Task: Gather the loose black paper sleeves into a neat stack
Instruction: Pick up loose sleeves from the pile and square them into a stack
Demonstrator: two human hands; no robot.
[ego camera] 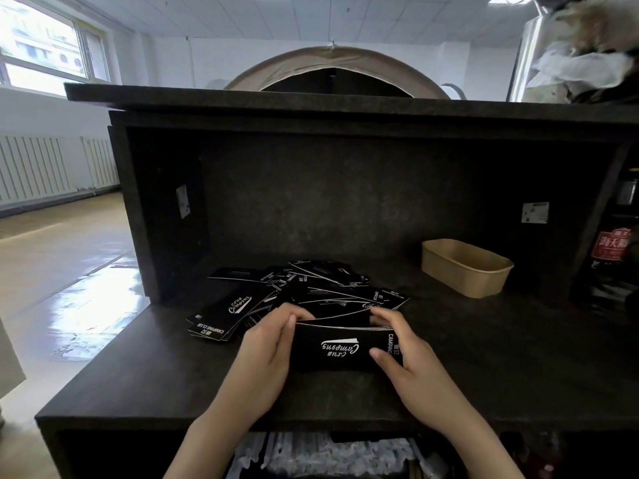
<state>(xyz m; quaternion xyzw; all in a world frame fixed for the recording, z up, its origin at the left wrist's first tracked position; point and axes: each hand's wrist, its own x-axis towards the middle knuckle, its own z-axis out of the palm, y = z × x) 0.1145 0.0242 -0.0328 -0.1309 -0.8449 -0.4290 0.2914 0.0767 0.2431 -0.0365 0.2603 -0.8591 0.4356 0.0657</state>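
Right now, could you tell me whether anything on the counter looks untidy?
Yes: behind the stack held by both hands, loose black sleeves lie scattered at mixed angles, overlapping. The kraft paper tray sits apart, upright.

Only the person's two forearms and hands show, entering from the bottom edge of the view. Both forearms are bare as far down as the frame reaches, with no sleeve or cuff showing on either, and both wrists are bare too. The left hand (266, 344) and the right hand (397, 350) are ungloved and slender, the fingers carry nothing, and the one nail that shows clearly, on the right thumb, is short and plain; the rest of the body lies outside the frame.
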